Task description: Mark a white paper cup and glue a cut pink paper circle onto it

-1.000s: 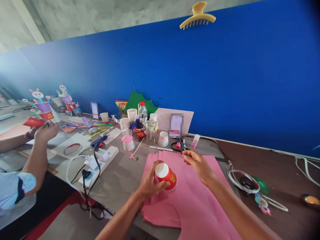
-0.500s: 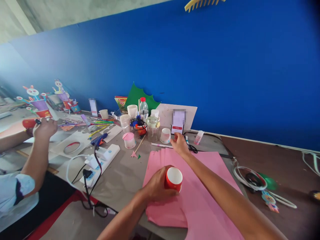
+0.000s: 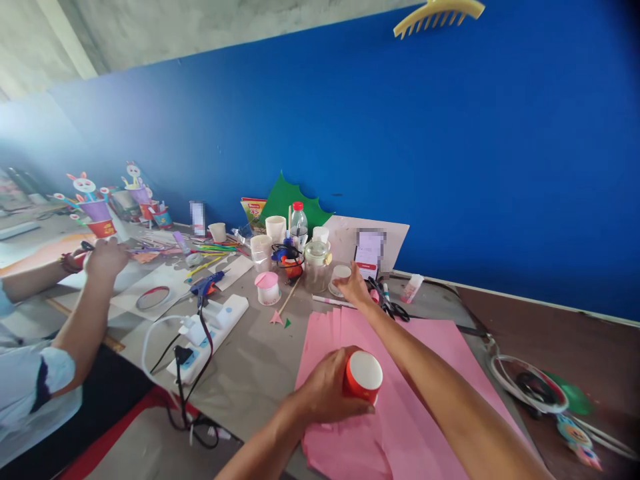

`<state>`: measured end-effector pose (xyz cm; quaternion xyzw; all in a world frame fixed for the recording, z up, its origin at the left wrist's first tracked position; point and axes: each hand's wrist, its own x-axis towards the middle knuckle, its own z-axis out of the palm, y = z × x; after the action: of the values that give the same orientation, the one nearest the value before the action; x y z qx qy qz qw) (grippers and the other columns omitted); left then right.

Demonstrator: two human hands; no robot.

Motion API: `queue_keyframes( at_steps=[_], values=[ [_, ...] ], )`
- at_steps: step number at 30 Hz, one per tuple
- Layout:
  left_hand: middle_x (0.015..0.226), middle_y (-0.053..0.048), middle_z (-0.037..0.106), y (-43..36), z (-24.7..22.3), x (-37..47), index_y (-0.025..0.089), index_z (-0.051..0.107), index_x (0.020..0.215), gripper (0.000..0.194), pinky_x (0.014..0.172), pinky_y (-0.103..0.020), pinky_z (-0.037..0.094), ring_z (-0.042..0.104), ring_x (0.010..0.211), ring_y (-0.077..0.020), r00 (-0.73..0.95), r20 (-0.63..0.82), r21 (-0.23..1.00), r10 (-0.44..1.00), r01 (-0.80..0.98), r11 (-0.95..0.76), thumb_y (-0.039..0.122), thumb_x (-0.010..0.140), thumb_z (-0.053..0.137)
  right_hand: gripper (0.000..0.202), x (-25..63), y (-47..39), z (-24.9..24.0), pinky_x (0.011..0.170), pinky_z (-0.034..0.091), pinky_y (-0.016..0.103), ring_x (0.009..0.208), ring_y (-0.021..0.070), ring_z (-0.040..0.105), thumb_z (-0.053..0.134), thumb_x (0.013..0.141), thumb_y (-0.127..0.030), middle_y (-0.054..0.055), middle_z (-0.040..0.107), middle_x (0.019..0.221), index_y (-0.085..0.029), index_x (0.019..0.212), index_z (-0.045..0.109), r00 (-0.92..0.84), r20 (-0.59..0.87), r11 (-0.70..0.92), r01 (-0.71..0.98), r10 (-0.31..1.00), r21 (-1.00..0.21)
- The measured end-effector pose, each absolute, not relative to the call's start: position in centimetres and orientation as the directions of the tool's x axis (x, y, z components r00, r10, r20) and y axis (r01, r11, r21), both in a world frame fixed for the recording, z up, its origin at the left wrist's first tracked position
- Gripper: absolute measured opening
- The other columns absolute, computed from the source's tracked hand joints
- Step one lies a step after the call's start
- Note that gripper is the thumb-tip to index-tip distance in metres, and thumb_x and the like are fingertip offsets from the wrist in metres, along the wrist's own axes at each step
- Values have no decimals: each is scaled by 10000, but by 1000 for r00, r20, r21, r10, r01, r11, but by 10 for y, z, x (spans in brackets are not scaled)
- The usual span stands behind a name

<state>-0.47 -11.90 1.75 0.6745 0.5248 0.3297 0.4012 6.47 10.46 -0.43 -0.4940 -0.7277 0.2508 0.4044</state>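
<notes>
One red cup (image 3: pixel 364 379) gripped in left hand (image 3: pixel 327 395); right hand (image 3: pixel 356 291) spread beside one white cup (image 3: pixel 340 277).

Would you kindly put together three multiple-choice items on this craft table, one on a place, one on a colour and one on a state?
1. Where does the red paper cup rest?
A. on the pink paper sheets
B. on the power strip
C. on the bare brown tabletop

2. What colour is the cap of the clear bottle?
A. green
B. red
C. yellow

3. How does the left hand stand to the cup?
A. flat on the table, apart from it
B. wrapped around its side
C. raised well above it

Answers:
1 A: the cup sits on the pink paper sheets.
2 B: the bottle's cap is red.
3 B: the fingers curl around the cup's side, while the right hand reaches far forward near the scissors.
</notes>
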Motion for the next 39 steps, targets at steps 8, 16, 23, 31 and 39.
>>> queue_keyframes(
  at_steps=[8,16,23,31,39],
  values=[
    [1183,-111,619,-118,16,-4,171,528,1221,723,981,-407,434,562,1082,-282,229,48,891,972,430,-145,244,564,820,680,122,55,14,1029,402,464,1212,320,529,634,727,-381,188,543,1334,-135,1329,436,-134,424,436,452,895,-778],
    [1143,-106,629,-117,7,-4,164,486,1264,726,940,-408,461,584,1015,-258,230,101,894,968,407,-190,430,658,784,694,207,-15,0,1007,430,479,1232,336,525,639,754,-474,172,553,1350,-172,1346,441,-117,381,389,472,917,-791],
    [1019,-96,657,-116,6,-7,158,503,1197,673,820,-366,517,613,901,-232,177,32,958,984,274,-81,482,671,768,623,199,-22,-16,1028,425,528,1238,342,523,619,779,-338,179,573,1318,-165,1353,450,-203,447,486,474,871,-734],
    [1076,-81,666,-104,43,-6,194,496,1252,670,867,-369,497,606,974,-250,274,16,883,962,447,-142,392,677,776,820,198,-26,-25,1078,395,542,1349,360,425,622,768,-259,255,416,1461,-81,1471,239,-239,422,485,430,874,-761],
    [1095,-103,662,-99,11,9,186,453,1347,814,871,-384,495,600,969,-253,378,51,923,924,336,-188,456,657,792,767,198,-29,-22,1100,360,537,1364,337,405,598,794,-242,233,416,1471,-123,1471,259,-262,422,497,443,868,-746]
  ],
)
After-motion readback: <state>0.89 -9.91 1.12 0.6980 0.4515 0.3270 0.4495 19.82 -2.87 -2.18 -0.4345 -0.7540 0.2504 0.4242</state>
